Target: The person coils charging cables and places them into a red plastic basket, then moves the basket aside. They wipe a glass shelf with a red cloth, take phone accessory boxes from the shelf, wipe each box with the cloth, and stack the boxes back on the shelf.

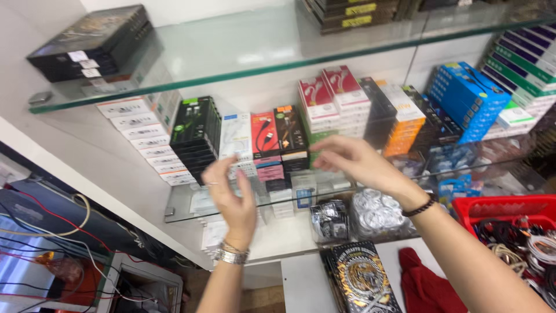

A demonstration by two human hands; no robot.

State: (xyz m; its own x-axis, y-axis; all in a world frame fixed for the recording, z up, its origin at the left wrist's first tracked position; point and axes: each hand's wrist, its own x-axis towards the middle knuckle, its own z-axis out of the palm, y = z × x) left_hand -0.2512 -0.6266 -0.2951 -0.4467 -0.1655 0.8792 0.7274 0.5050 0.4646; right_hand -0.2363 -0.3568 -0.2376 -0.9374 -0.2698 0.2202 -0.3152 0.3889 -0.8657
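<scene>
Before the glass shelves, both hands are raised in mid-air and nothing is grasped in either. The left hand [231, 194], with a metal bracelet at its wrist, is held palm inward with fingers loosely spread; the right hand [356, 162], with a dark beaded band at its wrist, is relaxed with fingers curled slightly downward. Neither is seen to touch a box.

Nearest to them, at about 12 o'clock from the gap between the hands, a row of small cable boxes [278, 139] is stacked on the middle glass shelf [185, 211]; red, black and pink packs stand upright there, just behind the fingertips. By judgement, the step in hand is a reach toward this row, with the packs not yet taken. Any pick from it would call for a fingertip pinch on one narrow pack, since the neighbours are pressed close on both sides.

Edges to be minded: the front rim of the upper glass shelf [231, 75] runs at 12 o'clock above the hands, and the middle shelf's rim lies just below them. Open room is found only between these two rims. At 5 o'clock a red basket [504, 206] of coiled cables sits near the right forearm, and a red cloth [425, 284] lies on the tabletop [304, 284] below.
</scene>
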